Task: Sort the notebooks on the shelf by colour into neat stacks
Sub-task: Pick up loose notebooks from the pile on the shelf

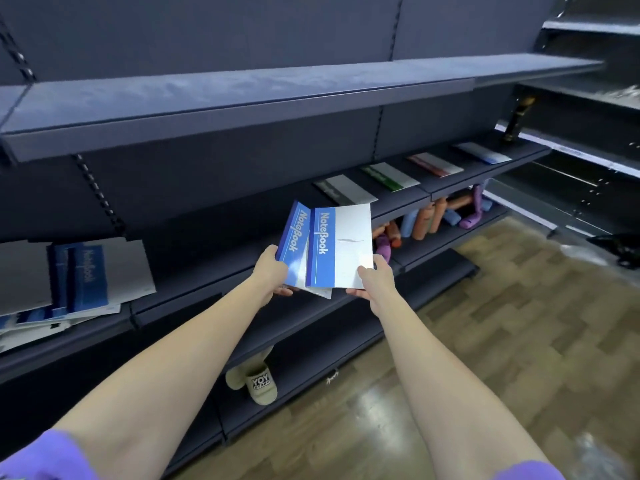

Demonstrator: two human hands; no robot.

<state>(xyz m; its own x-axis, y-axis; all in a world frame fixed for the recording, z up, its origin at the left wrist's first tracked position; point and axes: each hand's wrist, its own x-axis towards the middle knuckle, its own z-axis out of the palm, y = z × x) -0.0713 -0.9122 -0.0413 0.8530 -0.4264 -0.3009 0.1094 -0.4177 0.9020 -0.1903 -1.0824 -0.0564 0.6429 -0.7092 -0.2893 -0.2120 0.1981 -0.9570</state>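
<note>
You're standing at the dark shelving with both arms out, and your left hand (272,271) is gripping the left edge of a blue notebook (294,244) while your right hand (375,282) is pinching the lower right corner of a second blue notebook (341,245), the two fanned out and overlapping just above the middle shelf (207,282). Off to your left, that same shelf is holding a messy pile of blue notebooks (83,275), sliding over each other. Further along to the right it's carrying four separate stacks in a row: grey (346,190), green (391,176), red (436,164), then blue (483,153) at the far end. The shelf below is holding a jumble of orange, blue and purple rolled things (429,218); can't tell what they are.
</note>
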